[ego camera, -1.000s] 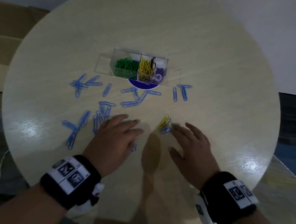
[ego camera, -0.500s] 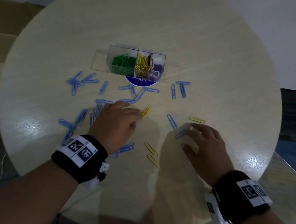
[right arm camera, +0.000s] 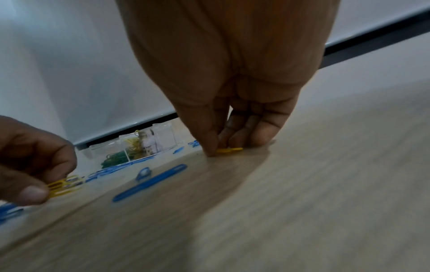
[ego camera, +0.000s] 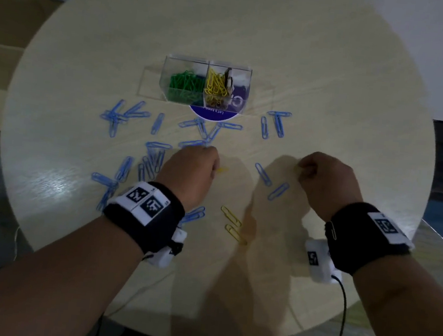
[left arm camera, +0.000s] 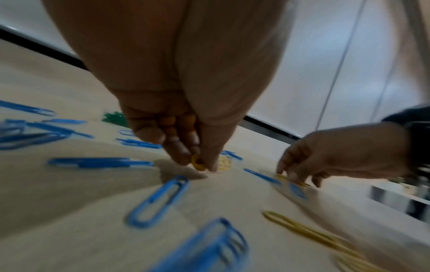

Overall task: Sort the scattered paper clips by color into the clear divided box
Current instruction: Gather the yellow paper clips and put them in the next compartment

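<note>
two yellow paper clips [ego camera: 233, 225] lie loose side by side on the round wooden table [ego camera: 333, 83], near the front edge between the two wrists. two more yellow clips are in the fingers, one per hand. the left hand [ego camera: 189, 172] hovers knuckles up with its fingers curled downward, thumb and fingertips pinching a yellow clip [left arm camera: 198, 162] just above the tabletop; in the head view its tip pokes out to the right of the hand. the right hand [ego camera: 328, 180] is posed the same way, fingers pointing down, thumb and forefinger closed narrowly on another yellow clip [right arm camera: 229, 150] that is still lying on the wood. two blue clips [ego camera: 270, 182] lie between the hands, close to the right one. many more blue clips [ego camera: 133, 142], too overlapped for a sure count but roughly two dozen, are scattered across the left and middle of the table, with three more [ego camera: 275, 123] off to the right of the box. one clear divided box [ego camera: 206, 84] stands at the centre of the table beyond both hands; its left compartment holds a heap of green clips [ego camera: 185, 83], the next holds yellow clips [ego camera: 216, 85], and what the right compartment holds cannot be made out. each wrist wears one black band [ego camera: 144, 214] with white printed markers.
</note>
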Demonstrator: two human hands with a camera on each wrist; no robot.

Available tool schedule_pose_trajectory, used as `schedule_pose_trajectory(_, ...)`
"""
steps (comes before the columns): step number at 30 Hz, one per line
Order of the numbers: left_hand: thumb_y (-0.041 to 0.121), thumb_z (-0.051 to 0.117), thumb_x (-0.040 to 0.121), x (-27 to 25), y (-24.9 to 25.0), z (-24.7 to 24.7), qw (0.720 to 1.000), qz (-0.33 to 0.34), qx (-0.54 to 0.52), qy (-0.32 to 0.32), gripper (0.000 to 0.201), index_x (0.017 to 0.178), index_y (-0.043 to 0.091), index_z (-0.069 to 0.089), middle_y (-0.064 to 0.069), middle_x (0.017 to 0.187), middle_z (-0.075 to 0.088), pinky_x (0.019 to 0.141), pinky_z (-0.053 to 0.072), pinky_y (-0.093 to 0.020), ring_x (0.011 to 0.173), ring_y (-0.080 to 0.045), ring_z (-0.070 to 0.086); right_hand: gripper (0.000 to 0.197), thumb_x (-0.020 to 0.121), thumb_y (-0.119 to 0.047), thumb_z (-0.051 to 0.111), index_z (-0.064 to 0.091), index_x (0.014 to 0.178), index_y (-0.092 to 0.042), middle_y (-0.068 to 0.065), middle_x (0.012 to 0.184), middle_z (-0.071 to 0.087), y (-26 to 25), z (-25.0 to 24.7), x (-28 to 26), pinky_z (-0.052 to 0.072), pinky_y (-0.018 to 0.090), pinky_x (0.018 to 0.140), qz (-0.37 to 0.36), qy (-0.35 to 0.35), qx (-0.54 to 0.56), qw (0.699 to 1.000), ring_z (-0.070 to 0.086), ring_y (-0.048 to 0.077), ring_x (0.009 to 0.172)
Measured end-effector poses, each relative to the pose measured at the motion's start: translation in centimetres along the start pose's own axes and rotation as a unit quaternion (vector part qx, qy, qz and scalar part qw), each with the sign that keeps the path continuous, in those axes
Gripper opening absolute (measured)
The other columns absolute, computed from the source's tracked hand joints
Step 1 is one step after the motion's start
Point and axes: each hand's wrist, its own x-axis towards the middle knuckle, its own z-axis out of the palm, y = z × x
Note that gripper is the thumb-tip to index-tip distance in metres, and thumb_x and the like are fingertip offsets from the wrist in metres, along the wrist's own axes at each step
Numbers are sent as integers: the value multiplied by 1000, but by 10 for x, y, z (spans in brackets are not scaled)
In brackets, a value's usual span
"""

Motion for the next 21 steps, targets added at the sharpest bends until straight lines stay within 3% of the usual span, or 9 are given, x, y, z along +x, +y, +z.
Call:
schedule_pose_trajectory(3,17,63,84,-31,5,10,995,93,-24,-26,17,99,24,64,1,87,63,75,48,-38,88,-26,58,20,82,-16,55,69,95,-19,12,98,67,1,3,-11,47,35,78,-4,4,-1,1000,61,36,92)
schedule_pose_trajectory(6,25,52,88,-57,1,24,982,180,38,-32,20,101,26,68,2,85,61,67,50,-34,82,-24,58,20,82,-14,58,70,98,-15,15,95,65,-4,6,-23,47,36,77,-38,15,-15,999,61,37,89)
schedule_pose_trajectory(11,36,46,84,-60,-10,18,991,114,66,-15,21,82,21,61,-1,81,56,65,50,-38,79,-28,58,15,77,-16,64,71,90,-17,10,84,65,-14,5,-42,49,36,72,-45,13,-6,999,63,35,82)
schedule_pose_trajectory(13,34,47,81,-59,-9,15,994,86,58,-30,22,77,17,59,-5,80,56,64,50,-41,78,-32,59,15,73,-20,61,70,85,-20,6,79,64,-28,7,-60,52,35,68,-89,13,28,996,64,31,74)
schedule_pose_trajectory(16,29,58,84,-59,-12,7,998,35,32,-31,15,80,15,61,-7,80,57,66,49,-43,80,-33,59,18,72,-21,57,70,84,-20,4,77,64,-51,20,-92,53,33,64,-151,-41,39,987,64,28,72)
schedule_pose_trajectory(18,29,65,85,-59,-13,3,999,34,11,-8,12,84,17,66,-3,79,58,69,49,-40,81,-29,60,16,75,-23,56,68,85,-19,6,77,61,-58,31,-104,50,33,63,-165,-82,2,983,62,31,73)
schedule_pose_trajectory(21,37,62,84,-59,-7,4,996,83,-18,-2,18,88,23,72,2,78,62,69,50,-36,80,-24,61,11,77,-28,63,63,83,-19,3,78,56,-56,38,-111,46,32,65,-173,-125,-41,976,57,29,73)
